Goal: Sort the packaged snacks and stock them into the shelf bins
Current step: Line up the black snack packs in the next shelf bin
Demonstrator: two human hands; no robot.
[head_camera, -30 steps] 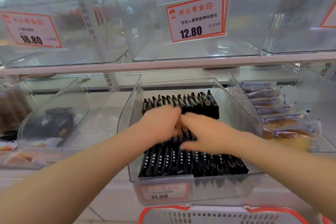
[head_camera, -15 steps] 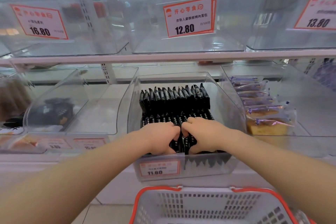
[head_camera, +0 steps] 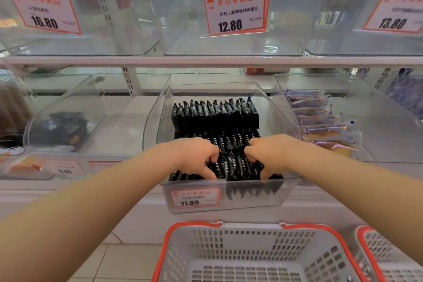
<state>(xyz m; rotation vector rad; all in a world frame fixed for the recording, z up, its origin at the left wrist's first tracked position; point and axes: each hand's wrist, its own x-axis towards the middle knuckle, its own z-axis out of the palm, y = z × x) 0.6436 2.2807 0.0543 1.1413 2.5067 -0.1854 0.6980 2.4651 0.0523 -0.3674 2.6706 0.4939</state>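
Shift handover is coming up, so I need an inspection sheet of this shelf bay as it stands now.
Surface: white shelf bearing clear plastic bins.
Job's things: black foil snack packets in rows inside the clear middle bin, tagged 11.80.
Clutter: pale wrapped cakes in the right bin; dark packs in the left bin.
Grippers: left hand and right hand both curl into the front row of packets.
Cables: nothing seen.
Surroundings: white plastic basket with red rim below, no goods seen in it; upper bins look bare.
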